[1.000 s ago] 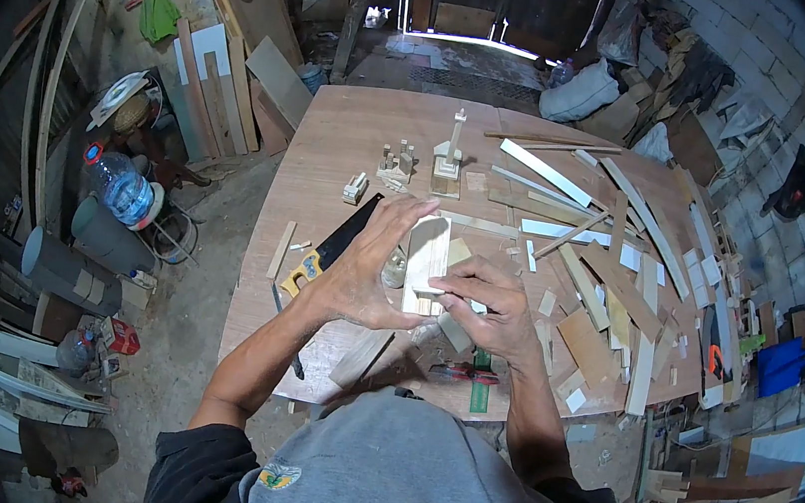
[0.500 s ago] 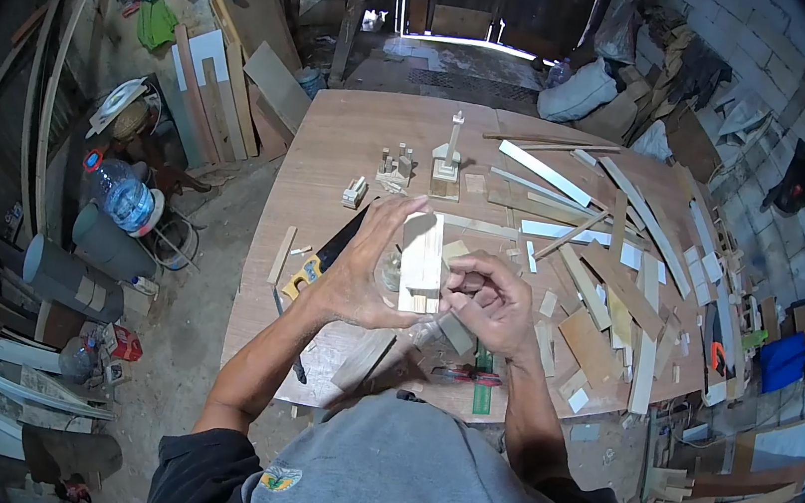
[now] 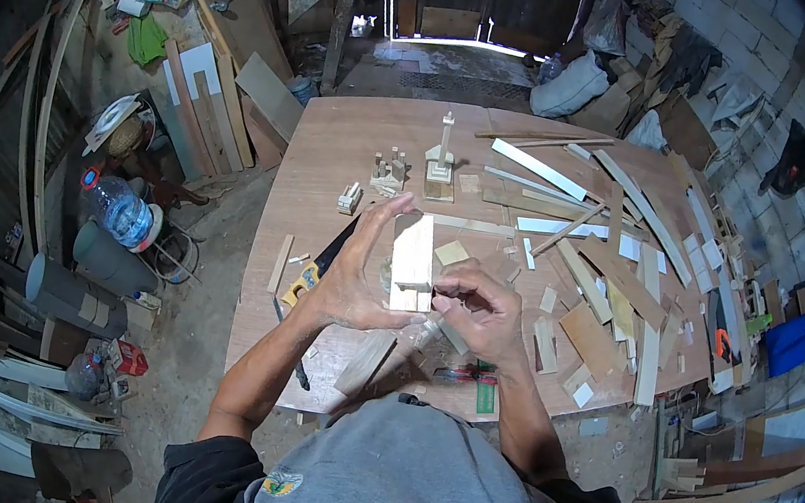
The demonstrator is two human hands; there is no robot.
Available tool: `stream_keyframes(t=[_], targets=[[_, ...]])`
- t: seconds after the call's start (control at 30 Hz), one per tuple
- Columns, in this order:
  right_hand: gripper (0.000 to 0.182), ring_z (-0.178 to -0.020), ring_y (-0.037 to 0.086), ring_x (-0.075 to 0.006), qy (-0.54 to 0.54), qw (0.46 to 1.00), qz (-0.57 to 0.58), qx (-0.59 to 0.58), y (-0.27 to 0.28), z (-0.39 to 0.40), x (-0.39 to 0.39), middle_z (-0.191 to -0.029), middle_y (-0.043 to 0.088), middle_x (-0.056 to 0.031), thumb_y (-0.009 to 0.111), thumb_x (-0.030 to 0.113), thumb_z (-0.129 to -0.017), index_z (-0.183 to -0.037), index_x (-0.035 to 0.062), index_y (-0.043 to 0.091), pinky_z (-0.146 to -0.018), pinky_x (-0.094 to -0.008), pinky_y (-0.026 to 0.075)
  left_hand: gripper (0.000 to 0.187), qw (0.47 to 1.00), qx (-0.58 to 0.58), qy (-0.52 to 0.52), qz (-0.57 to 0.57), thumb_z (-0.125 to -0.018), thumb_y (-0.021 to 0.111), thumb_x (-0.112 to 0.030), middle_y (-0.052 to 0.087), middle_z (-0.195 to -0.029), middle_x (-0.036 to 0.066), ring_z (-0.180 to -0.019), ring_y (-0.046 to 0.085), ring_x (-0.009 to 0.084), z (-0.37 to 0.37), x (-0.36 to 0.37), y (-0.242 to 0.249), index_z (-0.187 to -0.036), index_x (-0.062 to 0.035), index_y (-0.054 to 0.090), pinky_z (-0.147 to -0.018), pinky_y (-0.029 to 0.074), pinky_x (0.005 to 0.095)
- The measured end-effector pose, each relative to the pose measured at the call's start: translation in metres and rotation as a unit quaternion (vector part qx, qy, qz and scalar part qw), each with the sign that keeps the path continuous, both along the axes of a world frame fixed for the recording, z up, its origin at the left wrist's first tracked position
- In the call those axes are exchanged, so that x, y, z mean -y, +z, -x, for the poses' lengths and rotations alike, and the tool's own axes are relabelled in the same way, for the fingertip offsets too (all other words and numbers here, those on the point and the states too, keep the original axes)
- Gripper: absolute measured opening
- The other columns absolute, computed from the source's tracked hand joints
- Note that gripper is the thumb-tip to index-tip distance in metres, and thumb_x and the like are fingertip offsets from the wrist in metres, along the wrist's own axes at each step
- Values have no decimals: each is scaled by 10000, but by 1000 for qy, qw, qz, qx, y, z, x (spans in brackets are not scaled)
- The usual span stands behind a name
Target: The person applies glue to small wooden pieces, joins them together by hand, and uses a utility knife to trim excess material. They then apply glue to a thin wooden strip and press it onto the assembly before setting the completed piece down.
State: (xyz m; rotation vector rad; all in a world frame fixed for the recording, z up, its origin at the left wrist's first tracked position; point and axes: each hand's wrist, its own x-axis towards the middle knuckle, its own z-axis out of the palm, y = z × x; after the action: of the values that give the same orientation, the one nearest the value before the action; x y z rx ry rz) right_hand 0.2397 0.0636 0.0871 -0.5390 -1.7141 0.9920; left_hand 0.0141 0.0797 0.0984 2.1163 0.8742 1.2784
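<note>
A pale wooden block piece (image 3: 413, 253) is held up over the near middle of the table. My left hand (image 3: 351, 280) grips it from the left, thumb at its lower end and fingers at its top. My right hand (image 3: 483, 312) is closed beside its lower right corner, fingertips pinched at the edge; whether they hold some small part is hidden. Beyond the hands stand a small wooden tower model (image 3: 442, 161), a model with several short posts (image 3: 389, 170) and a small block model (image 3: 350, 198).
The wooden table (image 3: 325, 142) bears many strips and offcuts (image 3: 592, 345) on the right. A yellow-handled saw (image 3: 298, 284) lies at the left, a green and red tool (image 3: 486, 392) near the front edge. A water bottle (image 3: 121, 212) stands left of the table.
The view has shifted slightly. The block has tilted a little in my left hand, showing more of its lower end, and my right fingers have moved closer to its lower corner.
</note>
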Motion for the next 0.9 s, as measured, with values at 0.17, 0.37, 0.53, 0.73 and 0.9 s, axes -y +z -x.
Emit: stream_keyframes(t=[0.17, 0.37, 0.53, 0.73, 0.9], targets=[[201, -863, 648, -124, 2, 967, 240, -80, 2, 3, 2, -941, 670, -87, 689, -27, -879, -1075, -47, 650, -766, -258, 534, 1201, 996, -56, 44, -61, -497, 910, -294, 441, -1441, 222, -1386, 404, 353, -3, 6, 12, -1499, 21, 329, -1186, 284, 473], [136, -838, 645, -101, 42, 970, 219, -96, -7, -1, -5, -956, 669, -60, 711, -34, -878, -1005, -38, 665, -751, -242, 540, 1163, 978, -121, 67, -153, -495, 911, -294, 458, -1396, 242, -1330, 414, 444, -8, 11, 14, -1475, 0, 359, -1132, 336, 547], [134, -862, 637, -93, 43, 977, 199, -66, -2, -5, -1, -947, 671, -55, 720, -26, -876, -997, -38, 664, -764, -236, 531, 1166, 969, -132, 59, -201, -487, 906, -306, 446, -1388, 251, -1311, 406, 473, -7, 8, 9, -1471, -8, 355, -1108, 367, 566], [133, -853, 623, -82, 17, 985, 167, -46, 1, -4, 1, -926, 670, -48, 719, -21, -879, -999, -40, 664, -759, -231, 520, 1175, 963, -131, 43, -232, -498, 914, -352, 459, -1385, 243, -1295, 425, 476, -5, 6, 6, -1472, -10, 352, -1102, 386, 560], [114, -881, 611, -81, 11, 983, 179, -34, 0, -6, 4, -985, 654, -47, 705, -20, -888, -993, -39, 665, -775, -238, 516, 1166, 965, -132, 48, -222, -517, 914, -360, 463, -1388, 242, -1297, 427, 473, -7, 4, 6, -1476, -13, 349, -1102, 385, 557]])
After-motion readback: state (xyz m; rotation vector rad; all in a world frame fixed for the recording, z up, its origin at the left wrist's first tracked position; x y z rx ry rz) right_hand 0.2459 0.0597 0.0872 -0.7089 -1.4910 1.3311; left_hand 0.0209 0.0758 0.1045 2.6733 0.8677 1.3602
